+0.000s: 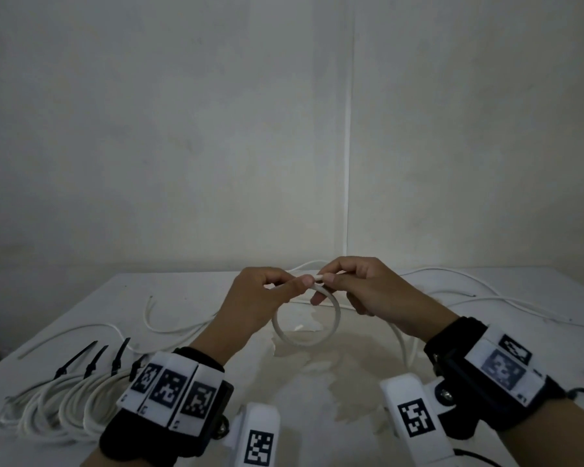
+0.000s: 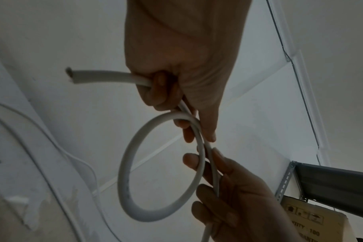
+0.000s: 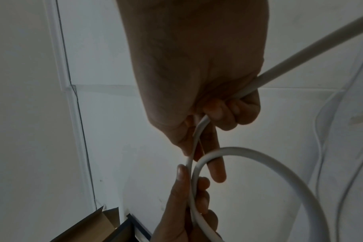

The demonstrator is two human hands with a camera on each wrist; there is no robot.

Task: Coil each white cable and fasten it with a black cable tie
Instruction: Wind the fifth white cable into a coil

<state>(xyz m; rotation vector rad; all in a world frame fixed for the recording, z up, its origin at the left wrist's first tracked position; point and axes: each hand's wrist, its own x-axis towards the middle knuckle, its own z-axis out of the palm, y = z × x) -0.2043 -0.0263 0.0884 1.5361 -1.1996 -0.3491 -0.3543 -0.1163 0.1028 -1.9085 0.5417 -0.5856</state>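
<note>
The white cable (image 1: pixel 305 326) makes one round loop, held up over the table (image 1: pixel 351 382). The left hand (image 1: pixel 257 303) and right hand (image 1: pixel 368 288) both pinch it at the top, fingers curled round it. Its cut end (image 2: pixel 69 75) looks flat, maybe.

**White on white, with black accents**

The cable (image 1: pixel 334 318) looped between the hands is plain white, with a greyish cast in the dim wrist views. The worktop (image 1: pixel 189 291) is white too, mottled with beige patches near its middle. Finished coils (image 1: pixel 48 406) at the near left corner are white, each bound by a black cable tie (image 1: pixel 93 360). Both wrist bands (image 1: pixel 169 392) are black, carrying white panels printed with black square-block codes. A brown cardboard box (image 2: pixel 315 219) with dark print sits beside a dark grey shelf (image 2: pixel 334 181).
</note>
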